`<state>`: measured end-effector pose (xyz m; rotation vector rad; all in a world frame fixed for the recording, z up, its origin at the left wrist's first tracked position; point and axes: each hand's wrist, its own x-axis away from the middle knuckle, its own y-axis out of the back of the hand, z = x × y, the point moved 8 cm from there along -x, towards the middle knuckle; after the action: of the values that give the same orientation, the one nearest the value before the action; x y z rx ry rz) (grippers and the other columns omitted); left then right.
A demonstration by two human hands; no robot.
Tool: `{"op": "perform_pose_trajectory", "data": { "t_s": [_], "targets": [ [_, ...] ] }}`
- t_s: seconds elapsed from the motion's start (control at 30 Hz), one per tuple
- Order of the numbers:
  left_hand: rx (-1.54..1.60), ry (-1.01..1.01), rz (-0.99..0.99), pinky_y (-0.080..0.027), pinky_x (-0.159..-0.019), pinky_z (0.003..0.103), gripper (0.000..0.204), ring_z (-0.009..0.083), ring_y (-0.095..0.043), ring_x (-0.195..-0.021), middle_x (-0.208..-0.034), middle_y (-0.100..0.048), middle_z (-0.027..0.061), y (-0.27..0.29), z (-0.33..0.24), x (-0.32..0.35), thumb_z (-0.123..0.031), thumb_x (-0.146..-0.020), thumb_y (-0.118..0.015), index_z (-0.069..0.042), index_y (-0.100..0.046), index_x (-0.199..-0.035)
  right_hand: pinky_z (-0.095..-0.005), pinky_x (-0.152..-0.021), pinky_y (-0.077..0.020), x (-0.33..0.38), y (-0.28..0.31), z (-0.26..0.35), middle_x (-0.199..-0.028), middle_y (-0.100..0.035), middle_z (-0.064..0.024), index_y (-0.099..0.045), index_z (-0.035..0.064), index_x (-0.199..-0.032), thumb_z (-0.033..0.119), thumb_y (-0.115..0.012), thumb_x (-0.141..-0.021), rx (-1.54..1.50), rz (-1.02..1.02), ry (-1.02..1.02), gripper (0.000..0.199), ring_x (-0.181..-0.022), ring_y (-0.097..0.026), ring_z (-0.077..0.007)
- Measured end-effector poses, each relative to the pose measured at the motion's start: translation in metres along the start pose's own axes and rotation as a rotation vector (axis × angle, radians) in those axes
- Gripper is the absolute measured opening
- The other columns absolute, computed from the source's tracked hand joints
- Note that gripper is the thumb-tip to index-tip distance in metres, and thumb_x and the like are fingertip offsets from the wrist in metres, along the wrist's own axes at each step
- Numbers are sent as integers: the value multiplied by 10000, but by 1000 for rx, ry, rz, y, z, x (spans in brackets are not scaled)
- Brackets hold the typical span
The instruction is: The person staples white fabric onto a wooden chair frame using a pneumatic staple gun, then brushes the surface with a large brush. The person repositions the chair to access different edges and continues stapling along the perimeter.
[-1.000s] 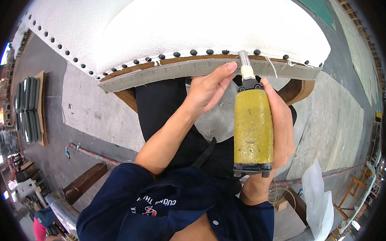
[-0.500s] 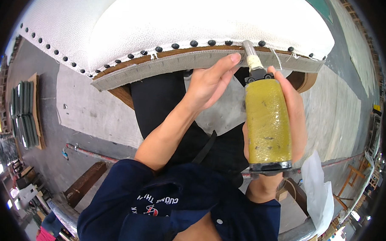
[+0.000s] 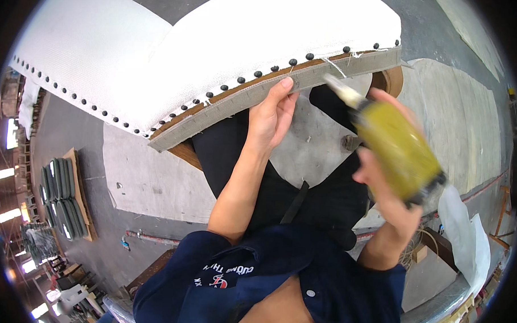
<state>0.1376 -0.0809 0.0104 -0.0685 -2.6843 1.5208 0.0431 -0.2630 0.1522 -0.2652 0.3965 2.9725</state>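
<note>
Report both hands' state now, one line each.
Left hand: thumb against the gray strip; whether it grips cannot be told.
Right hand: closed, holding the yellow power tool.

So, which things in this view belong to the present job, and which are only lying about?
Part of the job, it seems:
yellow tool, in the right hand
white padded seat
dark studs along the seat's edge
grey strip below them, with the left hand at it

Apparently just lying about:
dark green cushions at left
white sheet at lower right
</note>
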Motion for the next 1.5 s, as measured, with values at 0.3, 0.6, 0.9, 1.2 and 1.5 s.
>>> {"op": "perform_pose_trajectory", "data": {
  "t_s": [0.3,0.6,0.9,1.2,1.5],
  "targets": [
    [-50,-20,74,-428,-1086,402,311,211,-589,-1155,-1218,-639,100,17,10,-10,-172,-875,-722,-55,-622,-1145,-263,-621,-535,183,266,-304,-858,-666,-110,-633,-53,-1038,117,-686,-870,-30,-900,-784,245,-723,-672,-165],
    [-216,-214,-38,-438,-1047,349,500,170,-570,-1144,-1204,-632,60,-7,10,-11,-347,-825,-784,-71,-606,-1201,-283,-478,-550,284,244,-447,-785,-669,-147,-646,-87,-952,-2,-632,-819,-42,-958,-1021,158,-587,-673,-187],
    [-190,-170,64,-506,-904,291,483,158,-622,-999,-1087,-677,58,-1,4,-21,-339,-796,-812,-38,-637,-1131,-291,-506,-548,252,237,-472,-798,-672,-139,-648,-81,-948,1,-637,-817,-196,-975,-995,155,-592,-660,-183],
    [-147,-167,-71,-404,-1104,430,620,235,-551,-1203,-1263,-614,87,14,14,-10,-407,-786,-800,-74,-578,-1260,-312,-511,-559,227,229,-490,-756,-658,-124,-627,-56,-886,25,-652,-809,-84,-954,-1069,114,-565,-651,-205],
    [-1161,251,725,-524,-832,363,418,226,-637,-1025,-1186,-618,142,-44,90,19,-150,-863,-711,-54,-566,-1243,-272,-554,-544,174,205,-310,-866,-645,-104,-594,-59,-1090,8,-670,-859,-107,-883,-690,252,-602,-632,-158]
  ]
}}
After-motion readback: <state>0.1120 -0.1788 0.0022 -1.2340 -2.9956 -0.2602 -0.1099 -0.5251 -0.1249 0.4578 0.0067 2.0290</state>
